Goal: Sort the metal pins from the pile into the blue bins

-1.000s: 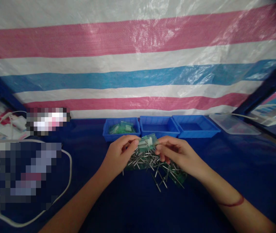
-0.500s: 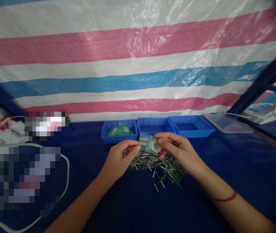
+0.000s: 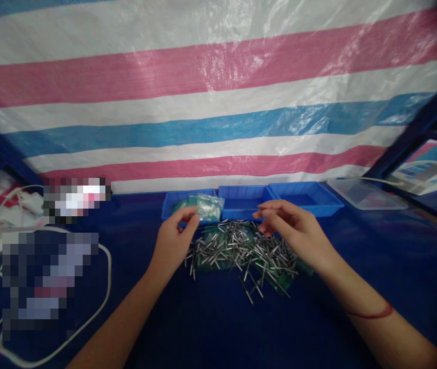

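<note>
My left hand (image 3: 174,238) pinches a small clear green-tinted plastic bag (image 3: 208,207) and holds it over the left blue bin (image 3: 170,204), which has other such bags in it. My right hand (image 3: 290,230) hovers over a heap of thin metal pins (image 3: 237,248) that lies on green bags on the blue table cloth; its fingers are loosely curled and apart, with nothing in them. Two more blue bins (image 3: 243,202) (image 3: 306,197) stand to the right in the same row.
A clear plastic tray (image 3: 364,193) sits at the back right beside a blue frame post (image 3: 414,130). White cables (image 3: 103,277) loop on the left next to blurred-out items. A striped tarpaulin (image 3: 211,97) hangs right behind the bins.
Both hands held the small bag above the pin heap; now my right hand has let go and my left hand has carried the bag left and back to the left bin.
</note>
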`<state>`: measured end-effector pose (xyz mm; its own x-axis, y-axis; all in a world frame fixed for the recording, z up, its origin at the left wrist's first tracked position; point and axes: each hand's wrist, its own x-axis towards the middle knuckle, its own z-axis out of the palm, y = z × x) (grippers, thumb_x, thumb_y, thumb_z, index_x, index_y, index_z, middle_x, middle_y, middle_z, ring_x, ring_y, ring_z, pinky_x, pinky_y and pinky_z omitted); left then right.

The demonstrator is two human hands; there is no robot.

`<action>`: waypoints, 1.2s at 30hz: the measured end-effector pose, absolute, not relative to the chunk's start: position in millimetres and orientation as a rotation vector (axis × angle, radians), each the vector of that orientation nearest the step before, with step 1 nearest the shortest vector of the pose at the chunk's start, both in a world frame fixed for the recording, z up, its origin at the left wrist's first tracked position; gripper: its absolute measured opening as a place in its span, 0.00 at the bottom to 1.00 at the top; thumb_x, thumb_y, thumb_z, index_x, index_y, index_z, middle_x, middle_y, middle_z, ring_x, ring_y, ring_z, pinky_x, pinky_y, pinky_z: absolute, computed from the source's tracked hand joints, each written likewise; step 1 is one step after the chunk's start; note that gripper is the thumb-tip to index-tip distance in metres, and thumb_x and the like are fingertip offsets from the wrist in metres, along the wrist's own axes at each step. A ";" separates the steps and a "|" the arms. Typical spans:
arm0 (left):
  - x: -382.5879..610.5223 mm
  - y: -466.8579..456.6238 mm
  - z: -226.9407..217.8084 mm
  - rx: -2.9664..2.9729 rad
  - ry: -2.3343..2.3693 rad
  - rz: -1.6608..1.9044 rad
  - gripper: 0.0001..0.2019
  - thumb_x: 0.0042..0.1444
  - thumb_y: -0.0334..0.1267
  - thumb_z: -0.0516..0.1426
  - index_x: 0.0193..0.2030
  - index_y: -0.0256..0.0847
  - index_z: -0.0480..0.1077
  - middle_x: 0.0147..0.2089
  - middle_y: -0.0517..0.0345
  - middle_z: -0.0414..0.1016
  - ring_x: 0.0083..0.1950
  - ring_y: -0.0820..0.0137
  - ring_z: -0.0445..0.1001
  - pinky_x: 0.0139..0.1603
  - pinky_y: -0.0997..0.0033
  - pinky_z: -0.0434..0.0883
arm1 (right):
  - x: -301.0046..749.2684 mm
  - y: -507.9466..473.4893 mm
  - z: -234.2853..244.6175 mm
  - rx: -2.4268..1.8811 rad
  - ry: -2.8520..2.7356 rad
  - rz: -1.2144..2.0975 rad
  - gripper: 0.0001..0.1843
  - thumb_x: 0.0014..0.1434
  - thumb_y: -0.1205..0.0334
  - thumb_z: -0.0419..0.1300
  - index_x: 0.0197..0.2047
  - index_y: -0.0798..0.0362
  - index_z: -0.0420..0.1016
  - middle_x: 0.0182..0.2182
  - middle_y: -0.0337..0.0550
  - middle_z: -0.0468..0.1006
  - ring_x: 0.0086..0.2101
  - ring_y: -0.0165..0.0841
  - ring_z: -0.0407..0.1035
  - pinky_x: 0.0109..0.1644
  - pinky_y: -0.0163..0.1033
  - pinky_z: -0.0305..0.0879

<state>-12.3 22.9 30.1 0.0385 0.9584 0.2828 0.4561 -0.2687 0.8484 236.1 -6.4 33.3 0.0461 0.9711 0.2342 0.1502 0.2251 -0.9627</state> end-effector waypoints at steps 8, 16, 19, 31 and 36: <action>-45.5 48.2 29.6 1.950 1.817 1.205 0.15 0.59 0.44 0.54 0.49 0.41 0.71 0.42 0.53 0.79 0.47 0.62 0.74 0.51 0.60 0.67 | 298.7 -0.4 40.7 -1.538 -1.853 0.571 0.14 0.59 0.51 0.55 0.34 0.53 0.74 0.27 0.43 0.77 0.27 0.33 0.69 0.31 0.38 0.64; -31.5 35.4 31.2 2.259 2.146 0.941 0.17 0.57 0.44 0.54 0.52 0.45 0.71 0.55 0.49 0.69 0.54 0.52 0.65 0.52 0.49 0.66 | 347.9 6.0 14.7 -1.914 -2.061 0.680 0.18 0.51 0.46 0.60 0.27 0.53 0.78 0.26 0.47 0.80 0.28 0.40 0.73 0.32 0.41 0.65; -28.5 34.1 29.8 2.298 2.102 0.959 0.19 0.57 0.44 0.54 0.55 0.44 0.68 0.54 0.47 0.68 0.54 0.53 0.65 0.53 0.49 0.65 | 347.4 6.6 11.4 -1.919 -2.069 0.743 0.17 0.49 0.47 0.60 0.26 0.53 0.77 0.26 0.46 0.80 0.28 0.39 0.73 0.32 0.40 0.65; -16.5 22.4 32.1 2.396 1.799 1.020 0.14 0.58 0.39 0.55 0.50 0.42 0.71 0.53 0.50 0.69 0.54 0.57 0.66 0.57 0.53 0.63 | 339.5 2.9 30.1 -1.639 -1.979 0.755 0.09 0.55 0.57 0.56 0.29 0.54 0.70 0.24 0.38 0.70 0.26 0.29 0.63 0.30 0.35 0.59; -8.7 14.5 29.2 2.494 1.563 1.007 0.10 0.59 0.36 0.54 0.45 0.43 0.73 0.50 0.53 0.71 0.53 0.60 0.66 0.57 0.56 0.62 | 325.6 -2.2 35.9 -1.467 -1.741 0.793 0.18 0.56 0.51 0.59 0.46 0.54 0.72 0.28 0.40 0.73 0.27 0.31 0.65 0.29 0.36 0.62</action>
<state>-8.7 14.5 29.2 0.2856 0.8155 0.5034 0.7955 -0.4947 0.3500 325.6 -2.2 35.9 -0.0992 0.9862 0.1327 0.5471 0.1654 -0.8206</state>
